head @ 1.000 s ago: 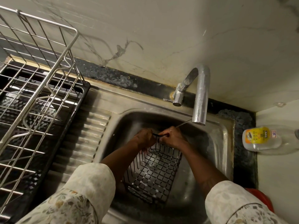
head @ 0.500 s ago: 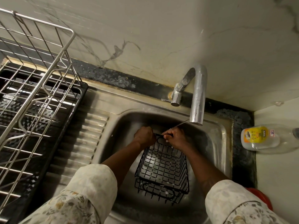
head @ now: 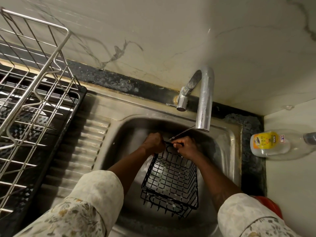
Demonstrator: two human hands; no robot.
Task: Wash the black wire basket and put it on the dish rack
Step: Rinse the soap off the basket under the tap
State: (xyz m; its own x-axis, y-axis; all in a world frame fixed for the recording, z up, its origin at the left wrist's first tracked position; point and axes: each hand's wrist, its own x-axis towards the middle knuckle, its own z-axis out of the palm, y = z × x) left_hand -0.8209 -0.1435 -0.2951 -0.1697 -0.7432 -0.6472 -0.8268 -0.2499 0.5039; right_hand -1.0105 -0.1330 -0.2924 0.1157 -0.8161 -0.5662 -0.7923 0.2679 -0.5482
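At lower center of the frame, left hand (head: pixel 153 143) and right hand (head: pixel 185 147) (2 fists close together) clamp the black wire basket (head: pixel 171 182) rim, tilting it inside the sink (head: pixel 227 151) below the faucet (head: pixel 204 103), likely for rinsing.

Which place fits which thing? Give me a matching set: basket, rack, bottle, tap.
Things:
1. basket
2. rack
3. bottle
4. tap

Places:
A. lying on the counter, right of the sink
B. in the sink, gripped by the left hand and right hand
C. left of the sink, on a black tray
D. at the sink's back rim, spout over the bowl

Pairs: 1-B, 2-C, 3-A, 4-D
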